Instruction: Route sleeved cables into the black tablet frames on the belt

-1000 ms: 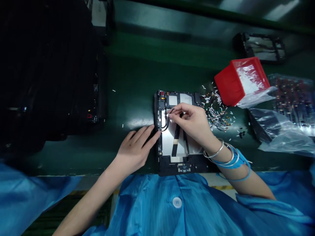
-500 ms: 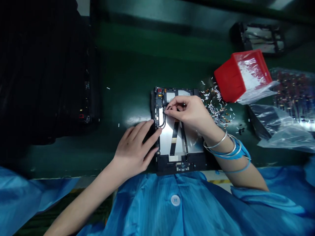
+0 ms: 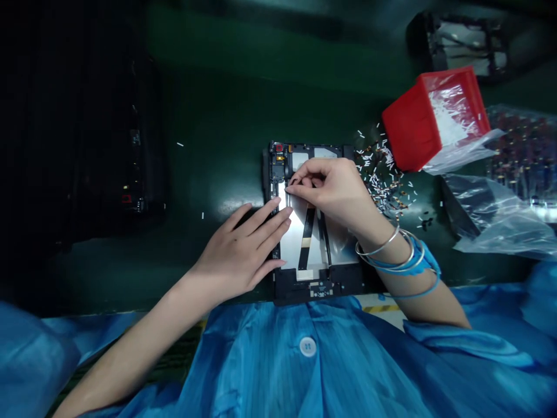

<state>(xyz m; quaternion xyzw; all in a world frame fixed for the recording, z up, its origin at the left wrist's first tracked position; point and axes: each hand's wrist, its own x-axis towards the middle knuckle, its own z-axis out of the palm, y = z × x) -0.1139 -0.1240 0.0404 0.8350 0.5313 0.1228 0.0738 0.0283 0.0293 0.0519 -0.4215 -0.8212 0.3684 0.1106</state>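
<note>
Dim green bench (image 3: 217, 116) beneath opened tablet (image 3: 300, 241); left hand (image 3: 237, 249) flat, right hand (image 3: 335, 194) pinched closed.

You have two hands, left hand (image 3: 237, 252) and right hand (image 3: 335, 194); two open tablets, the near tablet (image 3: 304, 285) and far tablet (image 3: 461, 40); one red bin (image 3: 409, 130).

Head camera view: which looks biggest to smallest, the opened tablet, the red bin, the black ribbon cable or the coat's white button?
1. opened tablet, partly covered
2. red bin, farther away, so this ranking is unsure
3. black ribbon cable
4. white button, nearest yet smallest
</note>
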